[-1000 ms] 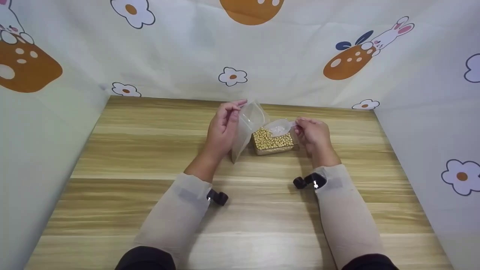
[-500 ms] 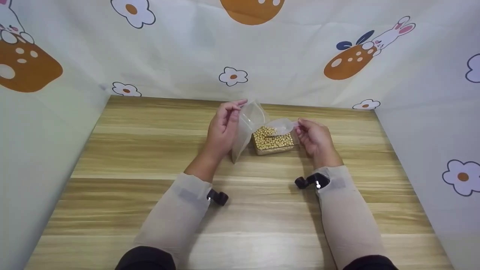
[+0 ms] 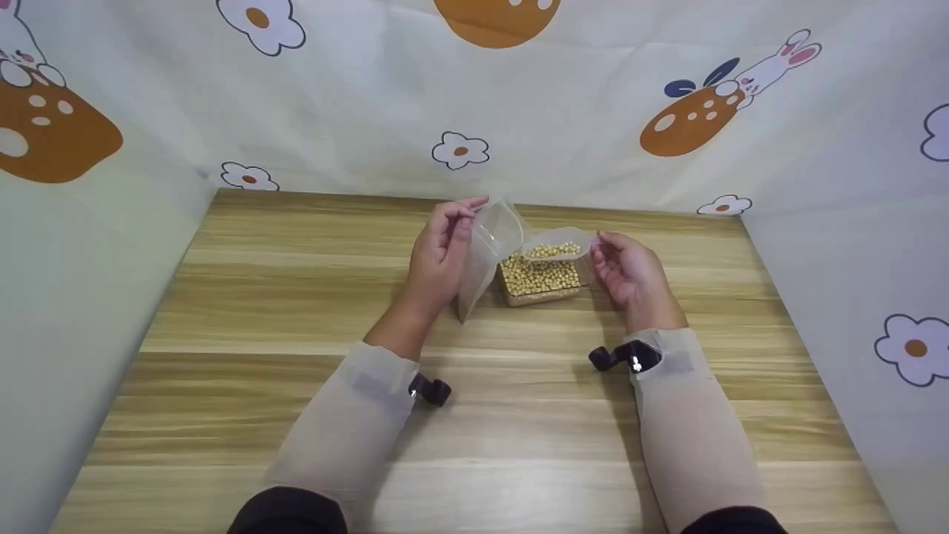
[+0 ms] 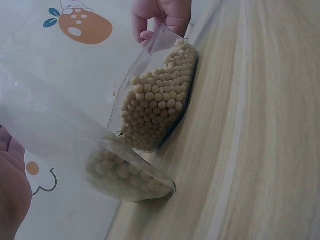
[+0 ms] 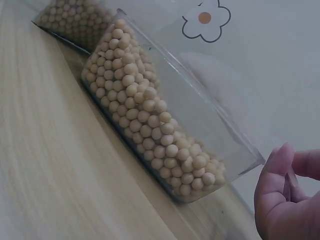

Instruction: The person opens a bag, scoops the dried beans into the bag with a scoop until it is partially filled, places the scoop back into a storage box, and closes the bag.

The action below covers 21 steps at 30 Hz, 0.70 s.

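A translucent plastic bag (image 3: 480, 274) stands upright with its mouth held wide; soybeans lie in its bottom, seen in the left wrist view. My left hand (image 3: 443, 252) grips the bag's upper left edge. Right beside the bag sits a clear rectangular box (image 5: 200, 95) of soybeans (image 3: 541, 277), heaped higher toward the bag's side. Over the box my right hand (image 3: 629, 273) pinches the handle of a translucent scoop (image 3: 574, 236), which carries a load of soybeans and points toward the bag's mouth.
The wood-grain table (image 3: 474, 445) runs under both forearms. A pale printed cloth (image 3: 356, 111) rises behind and along both sides. Each wrist wears a small black camera, such as the right one (image 3: 623, 357).
My right hand has moved slightly right and turned, lifting the scoop out of the soybeans, now loaded. My left hand and the bag have stayed in place.
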Motion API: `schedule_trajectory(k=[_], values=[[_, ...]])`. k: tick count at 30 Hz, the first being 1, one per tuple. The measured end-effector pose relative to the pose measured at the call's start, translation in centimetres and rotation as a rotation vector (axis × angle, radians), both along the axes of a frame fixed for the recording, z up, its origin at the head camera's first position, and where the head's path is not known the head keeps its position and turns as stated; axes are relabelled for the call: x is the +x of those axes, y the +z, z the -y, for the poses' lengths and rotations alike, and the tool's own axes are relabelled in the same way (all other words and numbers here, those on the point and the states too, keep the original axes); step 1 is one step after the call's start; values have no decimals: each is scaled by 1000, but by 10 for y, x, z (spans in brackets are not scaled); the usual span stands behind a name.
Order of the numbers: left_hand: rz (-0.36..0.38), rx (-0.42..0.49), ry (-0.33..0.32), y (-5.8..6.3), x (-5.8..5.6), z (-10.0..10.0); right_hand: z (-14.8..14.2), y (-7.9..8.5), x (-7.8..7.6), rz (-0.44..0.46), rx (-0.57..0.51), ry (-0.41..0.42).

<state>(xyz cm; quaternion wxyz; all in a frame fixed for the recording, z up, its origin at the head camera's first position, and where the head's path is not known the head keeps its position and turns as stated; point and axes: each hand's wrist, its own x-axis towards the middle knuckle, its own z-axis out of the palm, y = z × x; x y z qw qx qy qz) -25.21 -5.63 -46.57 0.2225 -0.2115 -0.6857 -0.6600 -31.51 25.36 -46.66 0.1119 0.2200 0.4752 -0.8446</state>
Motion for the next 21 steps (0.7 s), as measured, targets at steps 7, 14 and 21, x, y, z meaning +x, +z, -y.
schedule_trajectory(k=[7, 14, 21], values=[[8, 0, 2, 1, 1, 0, -2, 21, 4, -44, -39, -64], [13, 5, 3, 1, 0, 0, -1, 45, 9, -127, -63, -54], [26, 6, 8, 1, 0, 0, 4, 65, 13, -203, -57, -43]])
